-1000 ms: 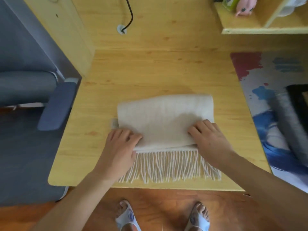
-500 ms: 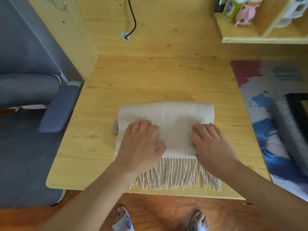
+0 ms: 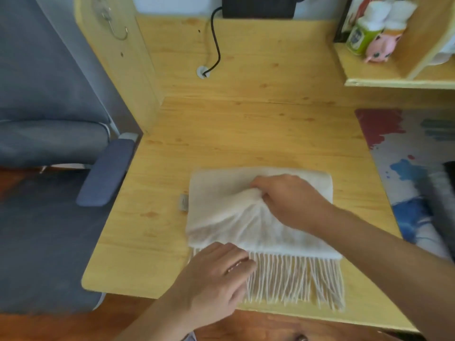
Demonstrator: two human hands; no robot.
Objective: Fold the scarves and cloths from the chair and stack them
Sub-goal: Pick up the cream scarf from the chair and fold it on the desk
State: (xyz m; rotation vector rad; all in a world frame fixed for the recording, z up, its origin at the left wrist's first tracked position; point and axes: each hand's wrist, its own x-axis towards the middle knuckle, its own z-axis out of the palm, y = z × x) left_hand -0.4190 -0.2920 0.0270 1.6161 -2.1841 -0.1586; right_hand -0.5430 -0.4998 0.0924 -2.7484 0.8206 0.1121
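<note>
Head cam: I see the right hand (image 3: 293, 200) pinching the top layer of the folded cream wool fringed scarf (image 3: 221, 212), bunching it up, prob. to lift it. Left hand (image 3: 219, 279), fingers loosely curled, rests nearer me on its fringe, holding nothing, likely anchoring it on the light wooden desk (image 3: 246, 134).

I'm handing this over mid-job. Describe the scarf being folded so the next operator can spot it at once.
Start at the wooden desk, at its near edge in front of the person. The cream scarf lies there folded into a rectangle, the right hand bunching its middle and the left hand at its near left corner. The long pale fringe toward the person marks it; the patterned mat is flat and multicoloured.
</note>
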